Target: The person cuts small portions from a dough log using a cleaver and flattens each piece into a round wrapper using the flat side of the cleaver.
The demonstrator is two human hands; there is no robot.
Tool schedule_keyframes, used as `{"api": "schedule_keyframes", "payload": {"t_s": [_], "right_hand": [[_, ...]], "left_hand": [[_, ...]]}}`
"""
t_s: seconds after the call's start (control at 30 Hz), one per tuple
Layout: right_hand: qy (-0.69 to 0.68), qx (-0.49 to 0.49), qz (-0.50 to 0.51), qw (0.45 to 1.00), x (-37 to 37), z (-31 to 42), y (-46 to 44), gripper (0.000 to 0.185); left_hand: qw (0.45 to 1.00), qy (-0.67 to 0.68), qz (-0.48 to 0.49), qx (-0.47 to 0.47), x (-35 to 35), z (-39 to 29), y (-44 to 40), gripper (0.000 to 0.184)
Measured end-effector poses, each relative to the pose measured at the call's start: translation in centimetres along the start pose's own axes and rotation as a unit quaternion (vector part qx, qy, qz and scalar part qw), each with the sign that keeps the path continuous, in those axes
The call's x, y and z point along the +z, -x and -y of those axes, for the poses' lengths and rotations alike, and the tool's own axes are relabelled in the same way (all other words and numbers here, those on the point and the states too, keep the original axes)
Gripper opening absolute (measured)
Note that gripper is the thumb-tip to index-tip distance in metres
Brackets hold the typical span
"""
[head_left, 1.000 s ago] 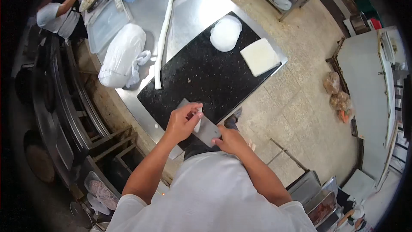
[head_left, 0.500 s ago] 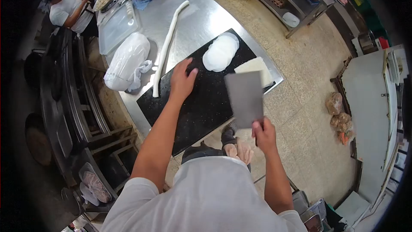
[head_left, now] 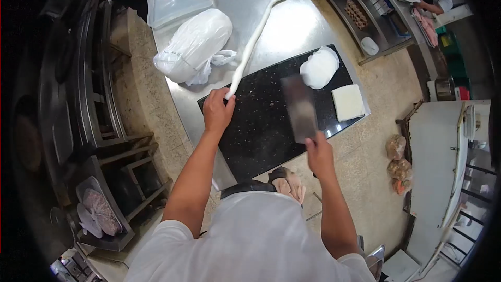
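Left hand (head_left: 218, 112) pinching near end of white dough rope (head_left: 251, 47), right hand (head_left: 320, 155) gripping blurred cleaver (head_left: 300, 112) over black slab (head_left: 251, 137)

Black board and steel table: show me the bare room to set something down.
The black board is bare between the left hand and the cleaver. Beyond the board, the steel table is bare right of the dough rope. Crowded: the board's right end, with white rounds and a white square block.

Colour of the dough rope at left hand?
The dough rope is white; see head view.
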State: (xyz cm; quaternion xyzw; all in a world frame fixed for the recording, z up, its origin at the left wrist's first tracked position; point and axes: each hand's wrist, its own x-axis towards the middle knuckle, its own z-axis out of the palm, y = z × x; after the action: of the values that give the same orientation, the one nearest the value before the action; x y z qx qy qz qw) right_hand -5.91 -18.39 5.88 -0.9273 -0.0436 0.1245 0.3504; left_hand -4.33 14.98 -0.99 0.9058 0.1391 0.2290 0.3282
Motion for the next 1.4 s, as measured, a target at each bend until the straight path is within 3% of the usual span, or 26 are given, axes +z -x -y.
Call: {"api": "schedule_keyframes", "payload": {"t_s": [0.1, 0.13, 0.2, 0.37, 0.43, 0.5, 0.57, 0.7, 0.83, 0.9, 0.97, 1.03, 1.07, 1.13, 1.17, 1.23, 1.33, 1.4], "right_hand": [[0.166, -0.147, 0.018, 0.975, 2.0, 9.1, -1.3, 0.015], [0.170, -0.145, 0.016, 0.975, 3.2, 10.8, -2.0, 0.015], [0.263, -0.129, 0.128, 0.948, 4.8, 13.0, -2.8, 0.017], [0.237, -0.097, 0.147, 0.955, 4.1, 10.0, -1.1, 0.019], [0.208, -0.070, 0.143, 0.965, 2.4, 8.2, 1.0, 0.019], [0.173, -0.012, 0.159, 0.972, 1.6, 5.3, 4.3, 0.022], [0.082, 0.032, 0.126, 0.988, 1.2, 1.9, 7.8, 0.023], [-0.082, 0.094, 0.022, 0.992, -0.6, -2.2, 14.7, 0.029], [-0.285, 0.076, -0.100, 0.950, -4.7, -5.3, 15.4, 0.034], [-0.332, 0.010, -0.192, 0.923, -6.4, -4.9, 11.5, 0.035], [-0.339, 0.027, -0.248, 0.907, -6.0, -6.1, 5.4, 0.037], [-0.352, 0.113, -0.197, 0.908, -4.5, -8.9, -0.8, 0.035], [-0.426, 0.229, -0.130, 0.865, -3.7, -10.0, -2.7, 0.032], [-0.484, 0.305, -0.088, 0.815, -3.5, -9.9, -3.3, 0.028], [-0.489, 0.302, -0.091, 0.813, -3.4, -9.7, -2.9, 0.028], [-0.404, 0.274, -0.071, 0.870, -2.4, -9.1, 0.2, 0.027], [-0.243, 0.187, 0.067, 0.949, -0.1, -7.5, 6.6, 0.032], [-0.134, 0.065, 0.186, 0.971, 4.1, -7.2, 9.9, 0.036]], "left_hand": [[0.999, 0.029, 0.037, 0.001, -0.9, 0.4, -0.5, 0.024], [0.998, 0.037, 0.059, 0.007, -1.2, 0.6, -0.6, 0.023], [0.997, 0.023, 0.079, 0.010, -1.9, 0.8, -1.0, 0.023], [0.991, 0.085, 0.095, 0.046, -3.4, 1.4, -1.3, 0.022], [0.989, 0.102, 0.060, 0.092, -3.9, 2.2, -1.4, 0.023], [0.981, -0.051, 0.185, 0.007, -6.2, 0.8, -0.3, 0.033], [0.966, -0.061, 0.249, 0.032, -7.2, -1.3, 2.4, 0.040], [0.838, -0.113, 0.396, 0.358, -4.4, -3.9, 8.8, 0.034], [0.849, -0.147, 0.335, 0.380, -0.5, -7.9, 9.4, 0.056], [0.828, -0.138, 0.403, 0.365, 1.1, -9.7, 8.7, 0.066], [0.822, -0.140, 0.403, 0.377, 2.6, -10.5, 7.7, 0.064], [0.812, -0.167, 0.413, 0.376, 2.8, -11.2, 7.2, 0.063], [0.807, -0.174, 0.417, 0.381, 2.9, -11.2, 7.7, 0.063], [0.838, -0.178, 0.385, 0.342, 3.8, -10.9, 7.6, 0.065], [0.833, -0.193, 0.400, 0.331, 3.9, -10.8, 7.6, 0.066], [0.836, -0.171, 0.414, 0.316, 4.1, -10.6, 7.2, 0.066], [0.862, -0.107, 0.410, 0.277, 3.1, -11.2, 7.2, 0.065], [0.792, -0.091, 0.420, 0.434, 2.0, -11.1, 7.4, 0.064]]}}
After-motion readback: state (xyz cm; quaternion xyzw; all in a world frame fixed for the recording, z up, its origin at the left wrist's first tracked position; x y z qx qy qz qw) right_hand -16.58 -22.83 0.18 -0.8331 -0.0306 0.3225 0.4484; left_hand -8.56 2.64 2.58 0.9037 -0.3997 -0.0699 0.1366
